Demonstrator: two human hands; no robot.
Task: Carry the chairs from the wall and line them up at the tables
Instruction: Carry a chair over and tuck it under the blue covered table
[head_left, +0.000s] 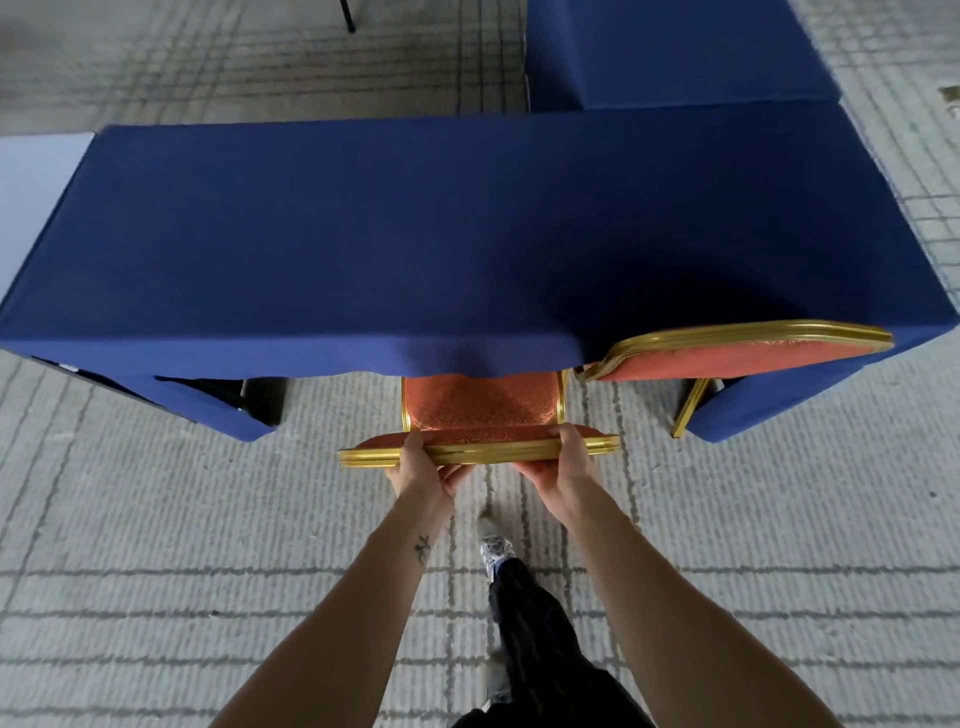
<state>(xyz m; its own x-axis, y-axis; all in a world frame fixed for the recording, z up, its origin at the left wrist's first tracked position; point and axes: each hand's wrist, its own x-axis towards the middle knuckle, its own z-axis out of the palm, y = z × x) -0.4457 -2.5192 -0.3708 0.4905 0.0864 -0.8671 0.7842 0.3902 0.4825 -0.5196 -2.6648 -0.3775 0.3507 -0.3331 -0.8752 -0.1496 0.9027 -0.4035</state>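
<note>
Place: banquet or conference hall
Signs: blue-draped desk (415, 234) — gold-framed red banquet chairs (737, 351) — patterned grey carpet (156, 519)

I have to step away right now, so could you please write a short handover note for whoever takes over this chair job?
Left hand and right hand: both grip the gold top rail of the held chair, one near each end.
Held chair: its seat is partly under the front edge of the blue-covered table, near the middle.
Second chair: already at the same table, to the right, its back against the edge.
Done: one chair placed, one nearly in.
Left: square the held chair with its neighbour and let go; the left stretch of the table has no chair yet.
</note>
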